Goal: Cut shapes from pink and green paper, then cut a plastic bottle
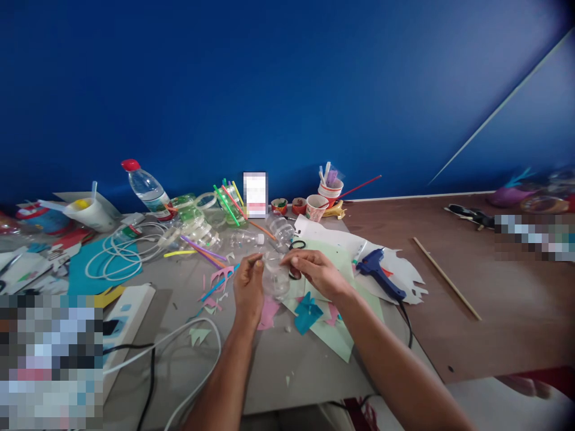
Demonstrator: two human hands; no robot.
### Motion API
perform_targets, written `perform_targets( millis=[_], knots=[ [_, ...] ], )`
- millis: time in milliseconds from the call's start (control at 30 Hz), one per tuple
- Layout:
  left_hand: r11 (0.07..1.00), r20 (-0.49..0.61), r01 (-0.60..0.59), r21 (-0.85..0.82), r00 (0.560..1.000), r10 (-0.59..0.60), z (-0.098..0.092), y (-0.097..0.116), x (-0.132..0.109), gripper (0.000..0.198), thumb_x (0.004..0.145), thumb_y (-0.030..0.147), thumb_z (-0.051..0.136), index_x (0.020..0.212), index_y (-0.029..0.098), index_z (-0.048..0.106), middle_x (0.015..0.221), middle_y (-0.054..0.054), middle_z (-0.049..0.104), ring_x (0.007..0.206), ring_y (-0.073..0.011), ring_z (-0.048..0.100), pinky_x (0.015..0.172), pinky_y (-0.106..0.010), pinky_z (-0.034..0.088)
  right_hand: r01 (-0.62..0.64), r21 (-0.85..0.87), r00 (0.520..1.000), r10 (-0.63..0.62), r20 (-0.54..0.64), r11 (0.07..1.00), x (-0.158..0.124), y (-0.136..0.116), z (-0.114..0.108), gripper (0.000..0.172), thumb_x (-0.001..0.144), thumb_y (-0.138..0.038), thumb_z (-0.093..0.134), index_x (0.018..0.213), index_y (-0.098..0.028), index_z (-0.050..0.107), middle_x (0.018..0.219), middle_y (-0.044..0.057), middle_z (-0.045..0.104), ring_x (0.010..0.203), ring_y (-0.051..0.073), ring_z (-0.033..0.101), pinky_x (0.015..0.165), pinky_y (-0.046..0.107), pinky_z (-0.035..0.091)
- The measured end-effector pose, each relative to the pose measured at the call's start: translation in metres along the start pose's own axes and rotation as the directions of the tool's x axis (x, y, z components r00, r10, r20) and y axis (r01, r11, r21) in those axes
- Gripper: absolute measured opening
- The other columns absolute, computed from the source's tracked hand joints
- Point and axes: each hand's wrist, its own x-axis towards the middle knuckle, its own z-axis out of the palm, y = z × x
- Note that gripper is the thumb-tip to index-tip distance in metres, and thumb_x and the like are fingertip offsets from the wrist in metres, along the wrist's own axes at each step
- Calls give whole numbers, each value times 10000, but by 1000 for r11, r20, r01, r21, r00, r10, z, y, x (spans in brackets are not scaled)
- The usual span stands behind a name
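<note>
A clear plastic bottle piece (276,281) is between my two hands, above the grey table. My left hand (250,281) is closed at its left side, thumb against the curled fingers; what it pinches is too small to make out. My right hand (312,268) is on the other side, with thumb and forefinger pressed together near the top of the clear piece; I cannot make out what is between them. Black-handled scissors (297,245) lie just behind my right hand. Pink (268,312) and teal paper scraps (308,312) lie on green paper and the table below.
A blue glue gun (381,272) rests on white paper (404,278) at the right, its cord running frontward. Behind stand paper cups (317,206), a phone (255,195) and a red-capped bottle (150,188). White cable (211,335) loops at the left; a wooden stick (447,278) lies right.
</note>
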Motion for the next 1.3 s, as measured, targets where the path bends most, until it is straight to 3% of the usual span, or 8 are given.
perform_targets(
  millis=[100,267,467,600,733,900,1033,1300],
  knots=[
    [987,-3,131,-95,991,-132,2,1,0,289,819,428,570,920,172,661,841,-41,686,757,-162,627,665,-270,485,-35,53,999,34,18,998,1,0,0,232,746,-328,670,875,-150,743,756,30,625,573,89,491,561,244,385],
    [877,46,346,-334,935,-351,7,9,-1,299,719,435,673,850,166,660,707,6,654,596,-115,583,563,-223,443,-62,160,997,67,-30,985,1,-2,2,348,744,-266,654,1074,-160,690,805,40,671,515,77,496,543,252,397],
    [721,93,421,-551,889,-448,7,13,1,324,594,362,796,810,170,648,678,24,652,578,-97,590,569,-208,454,-57,193,997,66,-42,980,2,-1,-1,287,727,-268,684,986,-145,702,598,-7,597,535,105,527,537,248,392],
    [640,199,450,-623,882,-427,4,17,2,350,594,300,822,887,171,680,777,8,682,646,-91,612,628,-208,473,-55,246,995,74,-66,968,5,1,-3,193,676,-263,718,837,-155,715,607,-25,561,497,67,459,490,216,325],
    [617,337,511,-598,859,-385,3,20,-1,334,597,259,833,891,175,700,802,-14,695,701,-113,634,670,-229,481,-75,309,987,115,-112,948,8,5,-6,160,644,-261,714,763,-153,710,586,-30,542,459,53,387,447,210,257],
    [698,334,417,-582,905,-263,3,15,-5,328,653,270,813,956,206,704,961,-30,697,903,-141,641,839,-264,476,-69,408,964,166,-209,911,12,8,-11,164,632,-316,667,613,-156,637,618,-14,548,467,60,324,426,221,216],
    [784,395,377,-493,900,-185,2,14,-8,455,683,305,800,1110,224,667,1175,-74,659,1104,-201,599,955,-315,446,-70,401,967,161,-199,914,14,10,-12,185,639,-339,619,580,-164,610,577,-18,487,480,78,307,433,234,206],
    [803,464,383,-456,872,-153,5,23,-12,446,715,316,770,1136,227,654,1215,-83,652,1098,-219,607,887,-301,481,-48,348,981,110,-159,936,12,10,-11,219,675,-353,594,565,-165,610,560,-9,485,477,83,319,443,244,192]
  ],
)
